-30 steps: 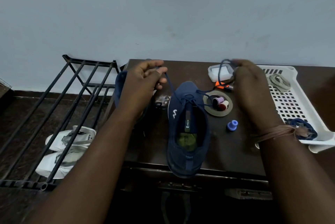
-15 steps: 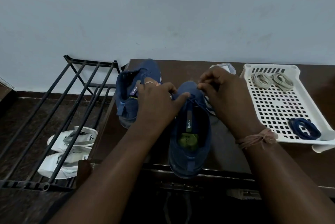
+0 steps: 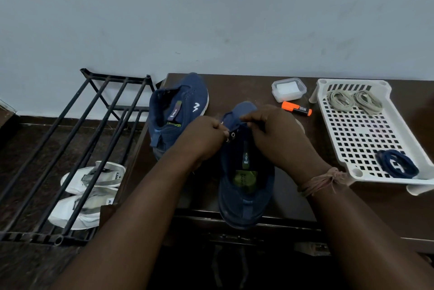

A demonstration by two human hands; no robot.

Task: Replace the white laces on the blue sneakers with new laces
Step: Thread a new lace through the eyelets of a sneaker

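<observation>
The navy mesh sneaker (image 3: 245,172) lies under your hands on the dark counter (image 3: 293,195), heel toward you, metal eyelets bare. Your left hand (image 3: 206,139) pinches its left eyelet flap; your right hand (image 3: 272,134) curls over the tongue, pinching there. Beyond your left hand rests the second sneaker (image 3: 176,113). Right of your right hand, a perforated white plastic tray (image 3: 361,134) holds coiled navy laces (image 3: 397,163).

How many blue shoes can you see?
2. One dark blue fabric sneaker sits at the table's near edge under both hands. The other blue sneaker lies tilted behind it to the left, near the wall.
</observation>
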